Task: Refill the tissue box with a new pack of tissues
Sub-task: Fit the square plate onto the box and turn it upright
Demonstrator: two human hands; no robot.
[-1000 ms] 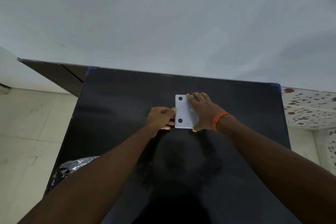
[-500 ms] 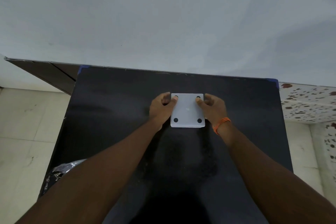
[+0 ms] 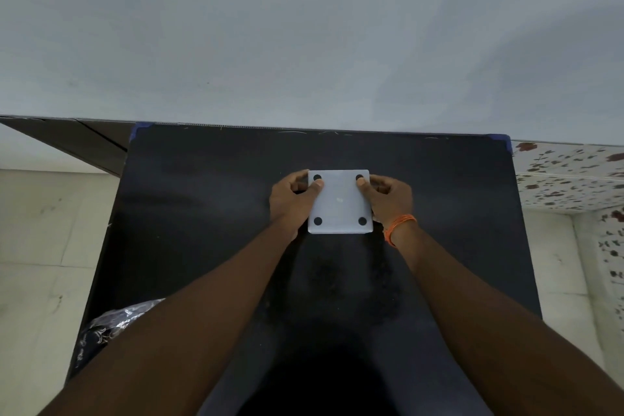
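The tissue box lay upside down on the black surface, its four dark feet facing up. The left hand and right hand gripped opposite sides, thumbs pressed on the base, likely to work it open

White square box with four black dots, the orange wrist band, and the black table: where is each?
White square box with four black dots (image 3: 339,204): head view, middle of its upturned face.
Orange wrist band (image 3: 398,226): head view, strands on the right wrist.
Black table (image 3: 202,213): head view, bare top left of the hands.
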